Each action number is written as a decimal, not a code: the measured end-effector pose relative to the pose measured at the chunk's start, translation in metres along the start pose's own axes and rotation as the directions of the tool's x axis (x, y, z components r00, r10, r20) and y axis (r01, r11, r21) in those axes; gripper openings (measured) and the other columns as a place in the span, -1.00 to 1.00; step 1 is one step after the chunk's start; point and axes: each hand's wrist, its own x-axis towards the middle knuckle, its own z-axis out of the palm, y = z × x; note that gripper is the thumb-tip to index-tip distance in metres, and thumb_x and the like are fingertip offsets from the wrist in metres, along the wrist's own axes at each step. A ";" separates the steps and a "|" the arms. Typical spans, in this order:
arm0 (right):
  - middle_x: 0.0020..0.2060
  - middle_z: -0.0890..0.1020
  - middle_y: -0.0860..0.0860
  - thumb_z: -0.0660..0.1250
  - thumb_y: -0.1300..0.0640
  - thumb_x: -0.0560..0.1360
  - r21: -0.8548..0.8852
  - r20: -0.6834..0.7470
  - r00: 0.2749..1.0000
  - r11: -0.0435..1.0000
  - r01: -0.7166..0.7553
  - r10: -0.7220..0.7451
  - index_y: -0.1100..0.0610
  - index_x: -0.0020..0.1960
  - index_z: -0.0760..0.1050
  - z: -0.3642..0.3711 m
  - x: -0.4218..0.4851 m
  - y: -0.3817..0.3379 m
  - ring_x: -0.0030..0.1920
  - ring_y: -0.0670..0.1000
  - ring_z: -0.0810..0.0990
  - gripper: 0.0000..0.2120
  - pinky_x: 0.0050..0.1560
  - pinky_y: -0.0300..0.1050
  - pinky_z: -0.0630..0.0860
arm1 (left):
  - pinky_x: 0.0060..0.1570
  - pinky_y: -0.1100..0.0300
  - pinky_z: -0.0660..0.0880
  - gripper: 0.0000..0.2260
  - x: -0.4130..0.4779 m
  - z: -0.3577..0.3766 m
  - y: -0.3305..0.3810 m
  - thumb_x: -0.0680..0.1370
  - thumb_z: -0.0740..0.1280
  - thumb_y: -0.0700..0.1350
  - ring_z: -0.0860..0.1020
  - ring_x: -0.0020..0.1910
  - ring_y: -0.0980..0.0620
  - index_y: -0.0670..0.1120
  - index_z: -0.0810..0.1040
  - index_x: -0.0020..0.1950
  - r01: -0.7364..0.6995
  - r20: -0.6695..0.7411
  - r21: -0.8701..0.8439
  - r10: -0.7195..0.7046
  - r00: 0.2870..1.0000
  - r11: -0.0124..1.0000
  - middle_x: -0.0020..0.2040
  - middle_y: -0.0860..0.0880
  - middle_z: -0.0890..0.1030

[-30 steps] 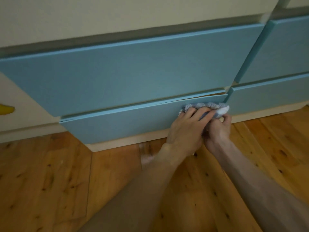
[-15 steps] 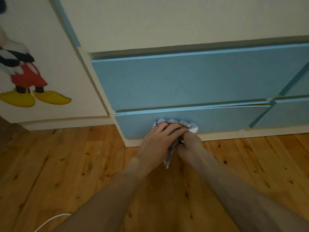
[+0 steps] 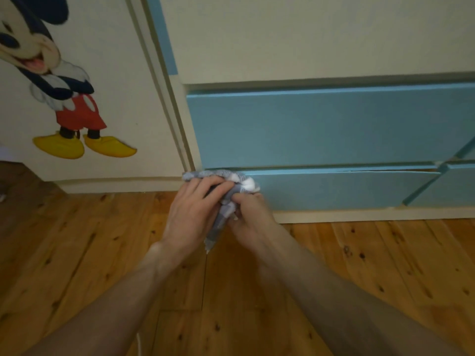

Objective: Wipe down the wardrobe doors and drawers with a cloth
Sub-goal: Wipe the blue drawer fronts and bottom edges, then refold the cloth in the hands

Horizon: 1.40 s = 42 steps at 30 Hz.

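Note:
A grey and white cloth (image 3: 226,199) is bunched against the left end of the lower blue drawer (image 3: 334,190), near its top edge. My left hand (image 3: 195,214) lies over the cloth with fingers curled on it. My right hand (image 3: 250,214) grips the cloth from the right and below. A tail of the cloth hangs down between my hands. Above is a taller blue drawer (image 3: 321,127), and over it a cream door panel (image 3: 308,34). Both drawers look shut.
A cream wardrobe door (image 3: 123,104) with a cartoon mouse sticker (image 3: 64,98) stands to the left. More blue drawers (image 3: 455,183) continue at the right. The cream plinth (image 3: 359,215) meets a knotty wooden floor (image 3: 385,265). A white cable (image 3: 138,343) lies at the bottom.
Both hands have slid the cloth leftward along the lower drawer, from its right end to its left end. The view has followed to the left, bringing the sticker door into sight.

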 end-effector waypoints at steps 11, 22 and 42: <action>-0.24 0.60 0.11 0.21 0.49 0.48 -0.005 -0.201 0.961 0.981 0.192 -0.189 0.16 0.09 0.49 -0.020 -0.029 -0.048 -0.44 -0.07 0.58 -0.68 -0.46 -0.25 0.49 | 0.09 -0.01 0.54 -0.58 0.037 0.013 0.060 0.62 0.14 0.03 0.54 0.13 -0.13 -0.16 0.55 0.34 0.051 -0.067 -0.103 -0.058 0.996 0.993 0.17 -0.15 0.59; -0.26 0.58 0.11 0.19 0.45 0.52 -0.042 -0.380 0.880 0.956 0.290 -0.283 0.08 -0.04 0.45 -0.088 -0.023 -0.099 -0.33 0.01 0.55 -0.73 -0.31 -0.17 0.46 | 0.18 -0.01 0.54 -0.56 0.075 0.059 0.137 0.53 0.18 -0.03 0.53 0.16 -0.13 -0.09 0.50 0.38 0.019 -0.056 -0.194 -0.031 0.998 0.981 0.26 -0.11 0.56; 0.06 0.52 0.27 0.04 0.34 0.45 -0.136 0.415 0.896 0.963 0.234 -0.159 0.26 0.19 0.43 -0.093 -0.089 -0.148 0.10 0.23 0.51 -0.63 0.33 0.21 0.40 | 0.27 -0.06 0.49 -0.56 0.055 -0.028 0.130 0.57 0.26 0.23 0.62 0.19 -0.08 0.01 0.61 0.33 0.749 0.802 -0.577 -0.052 0.595 -0.325 0.26 -0.15 0.64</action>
